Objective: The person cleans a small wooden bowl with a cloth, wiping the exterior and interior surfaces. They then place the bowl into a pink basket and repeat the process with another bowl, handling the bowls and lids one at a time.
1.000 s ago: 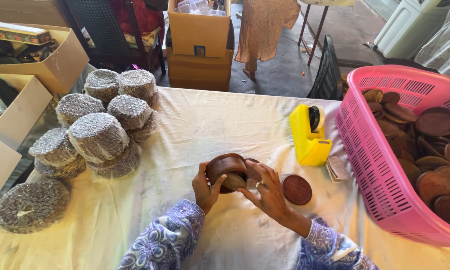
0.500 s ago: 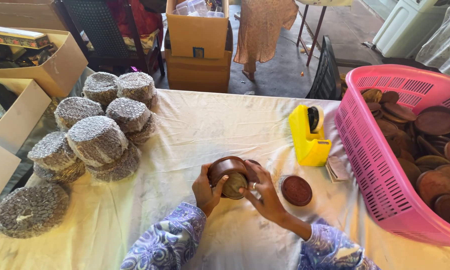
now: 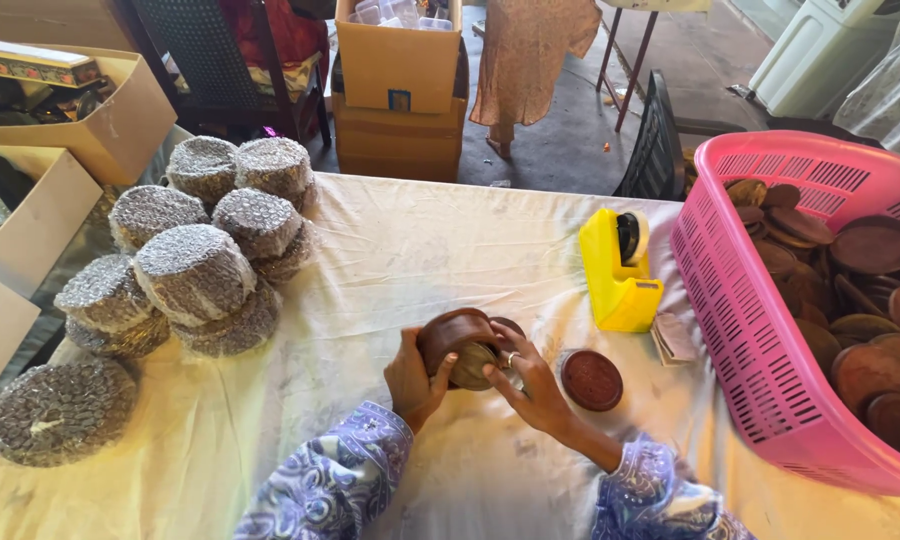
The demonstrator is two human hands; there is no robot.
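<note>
Far out to the left of our left hand (image 3: 414, 377) we see bubble-wrapped round bundles (image 3: 192, 268) heaped on the white tablecloth (image 3: 420, 250), with open cardboard boxes (image 3: 65, 120) beyond them at the table's edge. Our left hand grips the dark wooden bowl (image 3: 458, 333) from its left side, thumb across the front and fingers curled behind, holding it tilted above the cloth. Our right hand (image 3: 530, 378) closes on the same bowl from the right, its fingers pressed to a lighter rounded piece (image 3: 475, 365) at the bowl's mouth; we cannot tell exactly what that piece is. Just right of this hand a round dark wooden lid (image 3: 591, 379) lies flat on the cloth. Farther right and away from us stands a yellow tape dispenser (image 3: 620, 270), and beyond it a pink plastic basket (image 3: 750, 300) holds many brown wooden discs (image 3: 870, 290).
</note>
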